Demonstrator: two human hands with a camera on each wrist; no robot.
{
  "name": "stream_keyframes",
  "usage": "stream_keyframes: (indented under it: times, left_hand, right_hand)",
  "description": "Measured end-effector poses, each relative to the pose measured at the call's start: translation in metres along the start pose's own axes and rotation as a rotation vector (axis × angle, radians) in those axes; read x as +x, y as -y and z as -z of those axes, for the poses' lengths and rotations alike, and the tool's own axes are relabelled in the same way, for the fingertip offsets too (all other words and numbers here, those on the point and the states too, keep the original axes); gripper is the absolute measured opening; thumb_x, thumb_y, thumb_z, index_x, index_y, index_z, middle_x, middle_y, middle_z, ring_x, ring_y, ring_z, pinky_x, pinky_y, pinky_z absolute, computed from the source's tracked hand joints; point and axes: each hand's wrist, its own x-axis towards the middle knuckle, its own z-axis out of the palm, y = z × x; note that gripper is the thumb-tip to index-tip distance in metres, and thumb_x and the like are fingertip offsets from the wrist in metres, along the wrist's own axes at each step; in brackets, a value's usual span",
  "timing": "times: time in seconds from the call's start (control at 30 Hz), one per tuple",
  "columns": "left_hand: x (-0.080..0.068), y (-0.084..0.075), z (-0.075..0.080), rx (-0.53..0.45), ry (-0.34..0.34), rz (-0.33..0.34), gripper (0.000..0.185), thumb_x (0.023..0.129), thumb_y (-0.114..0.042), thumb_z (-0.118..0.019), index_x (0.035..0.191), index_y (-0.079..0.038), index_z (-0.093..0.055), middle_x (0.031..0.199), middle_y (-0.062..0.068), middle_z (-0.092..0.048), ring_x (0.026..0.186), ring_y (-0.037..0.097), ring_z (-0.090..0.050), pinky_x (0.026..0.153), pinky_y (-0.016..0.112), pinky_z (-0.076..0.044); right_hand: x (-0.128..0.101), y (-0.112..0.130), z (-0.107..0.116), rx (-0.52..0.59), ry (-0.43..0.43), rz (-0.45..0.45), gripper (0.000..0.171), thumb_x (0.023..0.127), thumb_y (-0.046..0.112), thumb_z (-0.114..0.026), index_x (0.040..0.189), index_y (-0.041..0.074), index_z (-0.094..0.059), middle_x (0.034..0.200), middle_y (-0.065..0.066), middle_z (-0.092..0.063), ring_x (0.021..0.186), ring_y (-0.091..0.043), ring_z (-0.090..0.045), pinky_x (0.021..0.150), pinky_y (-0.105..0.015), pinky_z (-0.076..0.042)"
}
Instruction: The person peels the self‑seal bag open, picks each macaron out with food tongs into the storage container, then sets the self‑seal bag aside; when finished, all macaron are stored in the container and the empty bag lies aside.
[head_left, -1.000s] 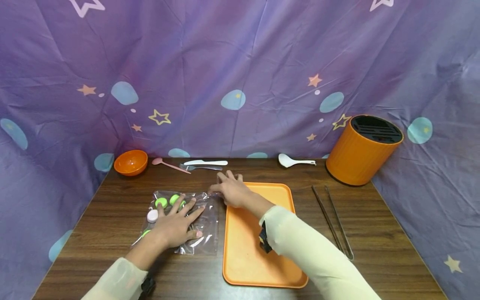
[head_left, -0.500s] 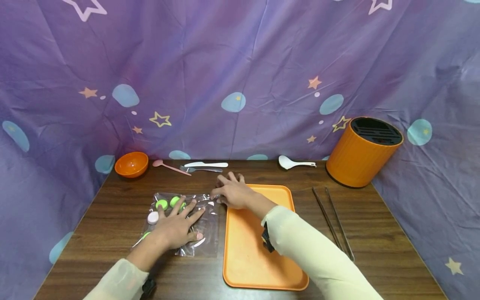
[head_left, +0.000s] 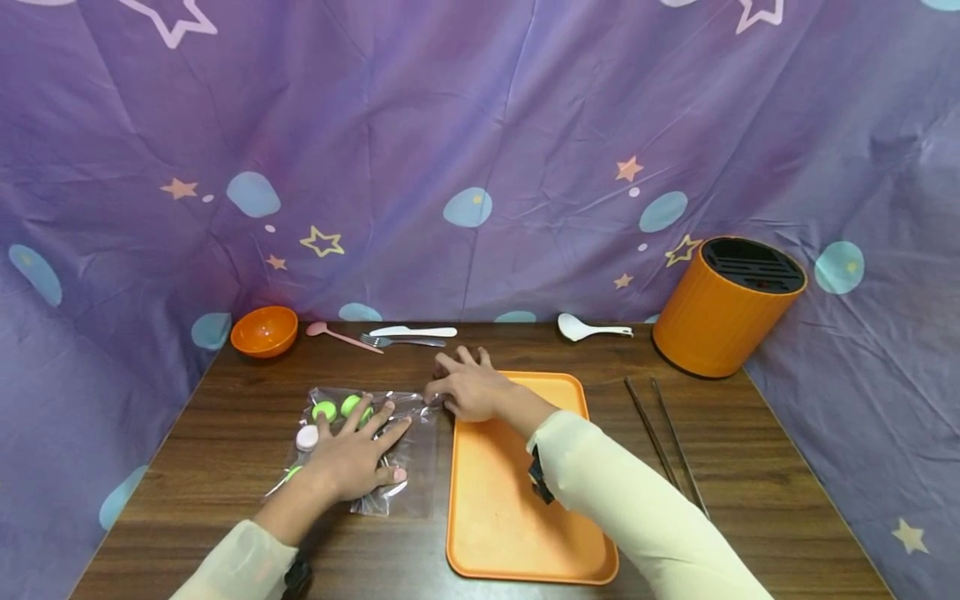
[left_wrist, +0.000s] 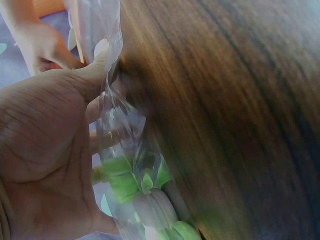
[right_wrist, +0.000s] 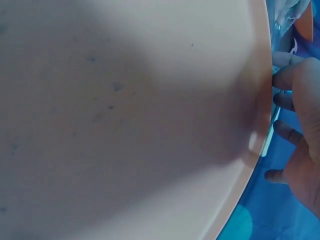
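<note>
On the wooden table, near its left half: left hand laid flat, fingers spread and straight, pressing down a clear plastic bag that held green pieces and one pale pink piece; seen from the left wrist, film bunched against the thumb. Right hand placed at the bag's far right corner, beside the near-left rim of the orange tray, fingertips bent toward the bag's top edge, probably pinching it, though contact not clearly shown; in the right-wrist view, only curled fingers past the tray rim. Judged stage: bag held steady and its mouth being worked at one end, whether closed or open not legible; pieces all inside the bag, none on the tray; remainder of the work along the bag's top edge apparently not yet done. Farther out: pair of dark chopsticks right of the tray, orange slotted holder at the far right, white spoon, fork beside a white knife, pink spoon and orange bowl along the far edge, against a purple star-printed cloth.
</note>
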Motion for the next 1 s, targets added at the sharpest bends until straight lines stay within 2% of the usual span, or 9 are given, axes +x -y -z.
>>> stream_keyframes:
  times: [0.27, 0.43, 0.57, 0.7, 0.77, 0.87, 1.0]
  left_hand:
    - [-0.001, -0.001, 0.001, 0.014, -0.013, -0.011, 0.081, 0.102, -0.063, -0.066, 0.171, -0.026, -0.044, 0.182, 0.011, -0.034, 0.171, 0.047, -0.019, 0.118, 0.097, -0.011]
    - [-0.001, -0.002, 0.002, 0.024, -0.008, -0.003, 0.082, 0.101, -0.064, -0.067, 0.171, -0.028, -0.043, 0.183, 0.008, -0.032, 0.171, 0.045, -0.018, 0.119, 0.096, -0.012]
    - [0.000, -0.002, 0.001, 0.023, 0.003, 0.002, 0.081, 0.101, -0.062, -0.068, 0.171, -0.030, -0.043, 0.183, 0.008, -0.032, 0.171, 0.046, -0.017, 0.119, 0.096, -0.011]
    - [-0.002, 0.000, 0.002, 0.017, 0.026, 0.024, 0.081, 0.102, -0.062, -0.067, 0.172, -0.031, -0.041, 0.183, 0.010, -0.031, 0.171, 0.048, -0.016, 0.119, 0.097, -0.009]
    - [-0.003, 0.001, 0.003, 0.012, 0.029, 0.031, 0.080, 0.103, -0.062, -0.067, 0.172, -0.031, -0.041, 0.183, 0.011, -0.031, 0.171, 0.049, -0.015, 0.118, 0.097, -0.009]
    - [-0.002, 0.000, 0.005, 0.007, 0.030, 0.029, 0.080, 0.103, -0.062, -0.066, 0.172, -0.031, -0.040, 0.184, 0.012, -0.030, 0.171, 0.050, -0.013, 0.118, 0.097, -0.008]
    - [0.000, -0.002, 0.003, 0.006, 0.037, 0.023, 0.080, 0.103, -0.063, -0.065, 0.173, -0.031, -0.040, 0.184, 0.012, -0.029, 0.172, 0.049, -0.013, 0.120, 0.096, -0.008]
  right_hand:
    - [0.001, 0.002, 0.001, 0.000, 0.009, 0.008, 0.031, 0.103, 0.021, -0.068, 0.124, 0.042, -0.074, 0.155, -0.002, -0.051, 0.139, -0.039, -0.047, 0.117, -0.086, -0.037]
    - [0.004, 0.005, 0.003, 0.014, 0.028, 0.028, 0.021, 0.101, 0.023, -0.068, 0.116, 0.038, -0.073, 0.163, -0.005, -0.048, 0.141, -0.041, -0.047, 0.117, -0.088, -0.035]
    - [0.004, 0.002, 0.000, 0.008, 0.044, 0.018, 0.013, 0.099, 0.022, -0.069, 0.102, 0.035, -0.070, 0.150, -0.001, -0.052, 0.137, -0.040, -0.048, 0.118, -0.088, -0.034]
    - [0.005, -0.001, 0.001, 0.016, 0.022, 0.011, 0.015, 0.095, 0.019, -0.070, 0.091, 0.032, -0.066, 0.134, 0.002, -0.051, 0.128, -0.034, -0.047, 0.117, -0.087, -0.035]
    - [0.007, 0.000, 0.007, 0.040, -0.005, 0.009, 0.013, 0.095, 0.019, -0.071, 0.094, 0.032, -0.068, 0.136, 0.000, -0.050, 0.127, -0.032, -0.046, 0.117, -0.085, -0.037]
    - [0.009, 0.001, 0.011, 0.089, -0.040, 0.002, 0.013, 0.101, 0.022, -0.073, 0.108, 0.033, -0.074, 0.143, -0.003, -0.049, 0.129, -0.033, -0.046, 0.116, -0.079, -0.042]
    - [0.009, -0.002, 0.001, 0.139, -0.028, -0.002, 0.019, 0.109, 0.030, -0.072, 0.126, 0.037, -0.076, 0.156, -0.004, -0.048, 0.136, -0.034, -0.046, 0.115, -0.075, -0.045]
